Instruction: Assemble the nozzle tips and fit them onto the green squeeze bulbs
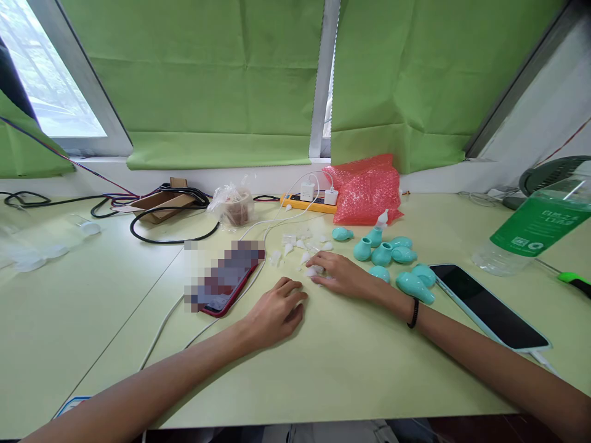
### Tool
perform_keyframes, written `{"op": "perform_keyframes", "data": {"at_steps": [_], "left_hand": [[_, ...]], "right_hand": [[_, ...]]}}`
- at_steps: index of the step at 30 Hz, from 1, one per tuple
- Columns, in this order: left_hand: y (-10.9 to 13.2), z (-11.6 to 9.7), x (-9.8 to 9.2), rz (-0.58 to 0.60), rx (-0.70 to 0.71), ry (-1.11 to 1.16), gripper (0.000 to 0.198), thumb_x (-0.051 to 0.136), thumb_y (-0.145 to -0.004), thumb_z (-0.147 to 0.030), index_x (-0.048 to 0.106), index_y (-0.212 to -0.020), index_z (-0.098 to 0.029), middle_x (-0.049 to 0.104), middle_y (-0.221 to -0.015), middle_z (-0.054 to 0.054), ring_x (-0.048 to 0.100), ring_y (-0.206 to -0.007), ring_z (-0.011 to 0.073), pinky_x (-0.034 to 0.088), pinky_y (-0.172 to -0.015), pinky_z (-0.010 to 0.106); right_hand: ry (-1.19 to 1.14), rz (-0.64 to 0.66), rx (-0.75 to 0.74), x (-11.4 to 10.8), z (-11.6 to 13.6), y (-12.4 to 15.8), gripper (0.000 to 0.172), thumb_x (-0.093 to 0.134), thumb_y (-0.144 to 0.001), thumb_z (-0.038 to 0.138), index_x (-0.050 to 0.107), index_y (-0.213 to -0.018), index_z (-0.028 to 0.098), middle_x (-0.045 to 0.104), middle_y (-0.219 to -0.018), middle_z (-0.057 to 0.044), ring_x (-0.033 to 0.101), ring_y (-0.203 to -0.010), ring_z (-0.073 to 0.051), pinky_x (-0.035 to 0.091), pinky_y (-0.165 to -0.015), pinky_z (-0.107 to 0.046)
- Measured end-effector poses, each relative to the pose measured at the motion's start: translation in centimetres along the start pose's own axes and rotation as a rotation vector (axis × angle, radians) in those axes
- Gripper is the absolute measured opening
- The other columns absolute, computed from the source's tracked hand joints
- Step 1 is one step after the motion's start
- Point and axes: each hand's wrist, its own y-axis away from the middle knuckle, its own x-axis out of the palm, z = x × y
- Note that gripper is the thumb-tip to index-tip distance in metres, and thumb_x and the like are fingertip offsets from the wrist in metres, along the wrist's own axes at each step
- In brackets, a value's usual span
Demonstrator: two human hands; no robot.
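Note:
My left hand [277, 311] rests on the table with its fingers curled in; nothing shows in it. To its right, my right hand [339, 275] lies low among small white plastic nozzles [289, 248]. Its thumb and fingers close around one white nozzle [314, 271], which they partly cover. Just beyond my right wrist lie several glossy turquoise rubber bulbs [381, 253], some standing with their open necks up. One turquoise bulb [375, 236] has a white nozzle [383, 218] fitted in its neck.
A phone in a red case [231, 286] lies left, partly pixelated, by white cables. Right are another phone [494, 307] and a tilted bottle with a green label [540, 221]. Behind stand a red bubble-wrap bag [367, 187], a power strip [309, 204] and a bagged tape roll [236, 209].

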Motion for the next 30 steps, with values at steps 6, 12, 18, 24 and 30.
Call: {"op": "perform_keyframes", "data": {"at_steps": [6,12,18,24,30], "left_hand": [[-0.1,0.5,0.5,-0.078,-0.075,0.021,0.026,0.042,-0.077,-0.014,0.053,-0.1,-0.013,0.054,-0.102,0.013,0.045,-0.098,0.0229,0.043,-0.082,0.037],[-0.1,0.5,0.2,-0.202,-0.156,0.108,0.031,0.042,-0.081,-0.021,0.043,-0.112,-0.015,0.052,-0.104,0.01,0.048,-0.097,0.0201,0.042,-0.084,0.035],[-0.1,0.2,-0.1,-0.291,-0.117,0.25,0.029,0.044,-0.081,-0.025,0.047,-0.109,-0.018,0.054,-0.094,0.006,0.053,-0.08,0.0139,0.045,-0.07,0.027],[-0.2,-0.2,-0.1,-0.277,-0.174,0.287,0.022,0.049,-0.076,-0.023,0.058,-0.094,-0.016,0.058,-0.075,0.004,0.054,-0.068,0.0129,0.044,-0.064,0.025],[-0.4,-0.1,0.3,-0.138,-0.138,0.198,0.021,0.052,-0.067,-0.016,0.062,-0.086,-0.014,0.058,-0.069,0.005,0.051,-0.071,0.0162,0.044,-0.064,0.027]], "right_hand": [[-0.126,-0.141,0.02,0.4,-0.4,-0.2,0.03,0.052,-0.066,0.008,0.057,-0.095,0.016,0.06,-0.088,-0.007,0.055,-0.07,-0.015,0.045,-0.065,-0.028],[-0.354,-0.271,0.143,-0.1,0.2,-0.2,0.03,0.049,-0.066,0.008,0.06,-0.092,0.015,0.062,-0.091,-0.007,0.056,-0.067,-0.013,0.048,-0.063,-0.028],[-0.977,0.076,0.278,-0.7,2.7,0.7,0.032,0.055,-0.07,0.027,0.048,-0.099,0.015,0.061,-0.067,-0.001,0.058,-0.055,-0.012,0.051,-0.056,-0.029],[-0.539,-0.059,0.192,-3.7,1.8,1.2,0.026,0.052,-0.073,0.026,0.051,-0.097,0.018,0.064,-0.076,-0.004,0.059,-0.065,-0.014,0.048,-0.062,-0.029],[0.0,0.108,0.063,-5.5,-1.8,1.9,0.01,0.055,-0.065,0.02,0.063,-0.072,0.02,0.063,-0.07,-0.001,0.056,-0.067,-0.016,0.043,-0.063,-0.029]]}}
